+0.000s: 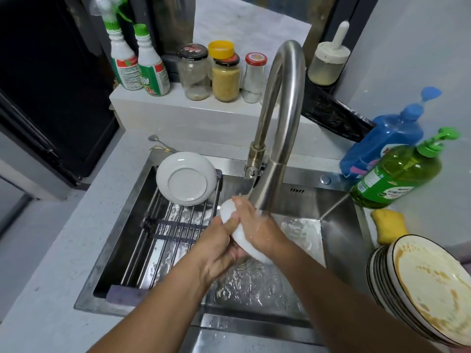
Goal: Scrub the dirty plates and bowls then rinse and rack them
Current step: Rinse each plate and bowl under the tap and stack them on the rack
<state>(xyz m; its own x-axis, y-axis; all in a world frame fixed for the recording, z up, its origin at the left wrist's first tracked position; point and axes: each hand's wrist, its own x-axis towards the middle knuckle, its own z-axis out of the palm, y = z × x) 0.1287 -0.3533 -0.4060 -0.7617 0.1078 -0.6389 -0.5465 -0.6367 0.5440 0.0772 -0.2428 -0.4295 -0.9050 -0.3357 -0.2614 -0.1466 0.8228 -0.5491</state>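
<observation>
Left of the faucet (277,118), a clean white plate (187,178) lies upside down on the sink rack (175,225). Under the faucet's running water, my left hand (219,247) grips a white dish (240,231), fingers curled beneath it, while my right hand (257,225) presses over it, fingers wrapped round. Right of the faucet, dirty plates (428,289) are stacked on the surface.

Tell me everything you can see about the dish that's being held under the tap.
The dish is plain white and glossy, likely ceramic, wet. It is tilted on edge over the sink, just below the faucet head. The left hand grips its near side, thumb across it; the right hand lies over its top. Its inside is hidden.
</observation>
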